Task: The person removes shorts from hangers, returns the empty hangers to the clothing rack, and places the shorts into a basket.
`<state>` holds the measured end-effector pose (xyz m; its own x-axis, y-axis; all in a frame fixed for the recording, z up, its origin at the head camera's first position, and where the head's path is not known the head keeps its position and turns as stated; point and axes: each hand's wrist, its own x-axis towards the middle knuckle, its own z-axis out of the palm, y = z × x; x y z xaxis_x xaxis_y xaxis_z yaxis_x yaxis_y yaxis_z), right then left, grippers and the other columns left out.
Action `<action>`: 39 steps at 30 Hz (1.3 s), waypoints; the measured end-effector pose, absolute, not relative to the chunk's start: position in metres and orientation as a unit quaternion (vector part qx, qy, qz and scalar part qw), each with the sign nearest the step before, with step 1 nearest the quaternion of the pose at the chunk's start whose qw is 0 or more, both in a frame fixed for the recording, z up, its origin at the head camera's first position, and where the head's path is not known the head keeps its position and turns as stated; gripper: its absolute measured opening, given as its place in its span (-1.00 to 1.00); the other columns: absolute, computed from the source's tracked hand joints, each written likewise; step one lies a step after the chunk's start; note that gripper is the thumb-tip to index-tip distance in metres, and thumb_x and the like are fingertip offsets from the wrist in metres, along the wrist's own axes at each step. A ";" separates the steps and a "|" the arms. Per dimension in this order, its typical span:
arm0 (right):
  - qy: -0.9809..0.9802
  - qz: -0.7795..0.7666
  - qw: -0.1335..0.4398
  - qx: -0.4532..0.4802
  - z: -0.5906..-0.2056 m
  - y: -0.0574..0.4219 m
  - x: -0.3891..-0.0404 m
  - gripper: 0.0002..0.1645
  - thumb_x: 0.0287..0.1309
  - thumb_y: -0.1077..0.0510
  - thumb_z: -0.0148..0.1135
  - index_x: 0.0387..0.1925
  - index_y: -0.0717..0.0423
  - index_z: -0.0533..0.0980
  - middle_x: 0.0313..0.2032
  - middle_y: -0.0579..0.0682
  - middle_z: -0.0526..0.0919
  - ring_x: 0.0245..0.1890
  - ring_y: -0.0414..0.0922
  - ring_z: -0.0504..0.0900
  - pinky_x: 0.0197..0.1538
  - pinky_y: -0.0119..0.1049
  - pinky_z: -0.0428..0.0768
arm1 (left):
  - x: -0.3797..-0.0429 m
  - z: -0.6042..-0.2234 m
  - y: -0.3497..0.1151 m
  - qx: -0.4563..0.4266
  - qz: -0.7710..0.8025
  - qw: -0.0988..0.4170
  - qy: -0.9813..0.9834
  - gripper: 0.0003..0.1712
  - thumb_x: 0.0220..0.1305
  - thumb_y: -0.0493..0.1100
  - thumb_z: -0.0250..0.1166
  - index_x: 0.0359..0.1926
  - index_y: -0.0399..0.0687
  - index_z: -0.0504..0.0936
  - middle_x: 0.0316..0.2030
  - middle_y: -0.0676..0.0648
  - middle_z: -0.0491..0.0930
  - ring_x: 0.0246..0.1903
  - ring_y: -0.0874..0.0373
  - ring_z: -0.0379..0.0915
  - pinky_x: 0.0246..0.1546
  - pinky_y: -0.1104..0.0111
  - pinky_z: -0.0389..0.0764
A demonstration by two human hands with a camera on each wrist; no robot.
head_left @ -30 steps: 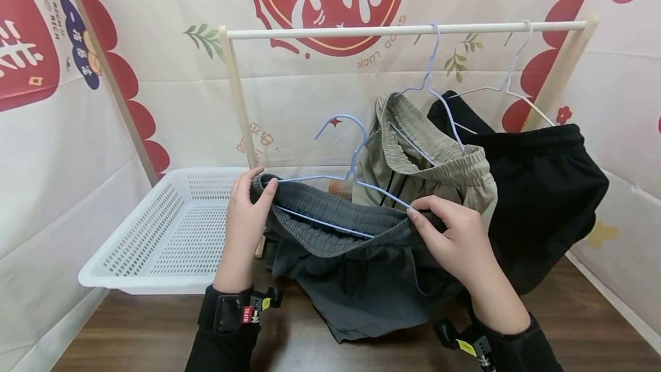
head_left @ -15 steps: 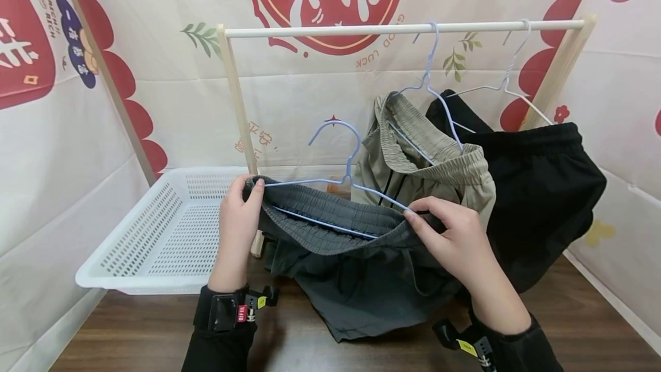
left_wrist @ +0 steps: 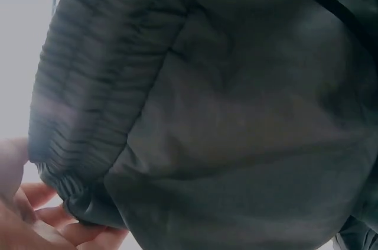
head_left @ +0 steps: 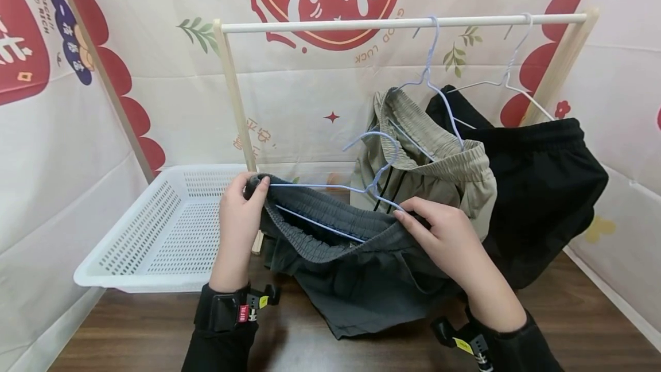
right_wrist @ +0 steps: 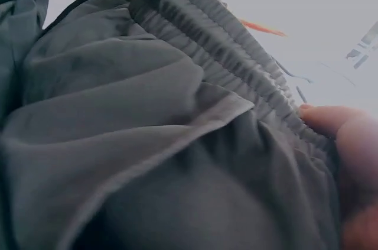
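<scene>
Dark grey shorts (head_left: 361, 280) with an elastic waistband spread between my two hands, close over the table. A light blue hanger (head_left: 320, 187) sits inside the waistband, its hook tipped to the right. My left hand (head_left: 240, 211) pinches the waistband's left end at the hanger's tip. At the other end, my right hand (head_left: 446, 240) grips the waistband and the hanger's right arm between thumb and fingers. Gathered elastic (left_wrist: 88, 96) fills the left wrist view, with fingers curled under its corner. In the right wrist view, a thumb (right_wrist: 325, 119) presses the waistband's edge.
A wooden rack (head_left: 330, 26) stands behind. Beige shorts (head_left: 472, 174) on a blue hanger and black shorts (head_left: 542, 188) on a white hanger hang at its right. A white perforated basket (head_left: 181, 240) lies left on the brown table (head_left: 299, 355).
The hanger's hook has tipped down and to the right. My left hand shifted slightly left with the waistband end, while my right hand moved a little left.
</scene>
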<state>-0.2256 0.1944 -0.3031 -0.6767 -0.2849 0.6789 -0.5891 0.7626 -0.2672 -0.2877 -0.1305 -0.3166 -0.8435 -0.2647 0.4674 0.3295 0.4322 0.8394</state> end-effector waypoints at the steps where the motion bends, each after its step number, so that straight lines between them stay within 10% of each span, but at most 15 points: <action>1: -0.880 0.241 0.322 0.253 -0.304 0.193 -0.226 -0.94 0.29 0.16 0.25 -0.30 -0.05 0.61 -0.42 -0.25 0.62 -0.49 -0.29 0.47 -0.39 -0.27 0.47 | -0.288 -0.317 -0.130 -0.019 -0.536 0.278 -0.797 -0.60 0.38 0.05 0.21 0.02 -0.14 0.60 -0.02 -0.20 0.57 -0.07 -0.05 0.48 -0.11 0.09 0.47; 15: -0.831 0.303 0.374 0.278 -0.306 0.189 -0.226 -0.87 0.19 0.36 0.28 -0.33 0.08 0.62 -0.40 -0.19 0.64 -0.43 -0.27 0.53 -0.27 -0.51 0.44 | -0.286 -0.313 -0.135 -0.016 -0.610 0.277 -0.742 -0.60 0.46 0.01 0.11 0.00 -0.26 0.56 0.04 -0.20 0.55 0.00 0.04 0.41 -0.01 0.18 0.44; 29: -0.793 0.363 0.390 0.296 -0.307 0.187 -0.227 -0.76 0.07 0.51 0.29 -0.33 0.15 0.66 -0.42 -0.10 0.67 -0.43 -0.28 0.53 -0.27 -0.54 0.46 | -0.284 -0.314 -0.136 -0.002 -0.687 0.279 -0.672 -0.70 0.45 -0.06 0.09 -0.26 -0.25 0.51 -0.45 -0.06 0.40 -0.51 0.21 0.31 -0.48 0.45 0.43; 39: -0.802 0.371 0.393 0.255 -0.309 0.186 -0.229 -0.84 0.12 0.46 0.29 -0.37 0.18 0.65 -0.47 -0.12 0.65 -0.52 -0.32 0.44 -0.39 -0.51 0.38 | -0.287 -0.312 -0.140 -0.016 -0.742 0.265 -0.615 -0.74 0.44 -0.14 0.08 -0.34 -0.23 0.48 -0.50 0.01 0.39 -0.50 0.24 0.33 -0.45 0.45 0.44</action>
<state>-0.2290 0.1862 -0.3091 -0.5608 -0.1178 0.8196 -0.7009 0.5945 -0.3941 -0.2874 -0.1404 -0.3123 -0.8589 -0.3742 0.3497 0.4132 -0.1028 0.9048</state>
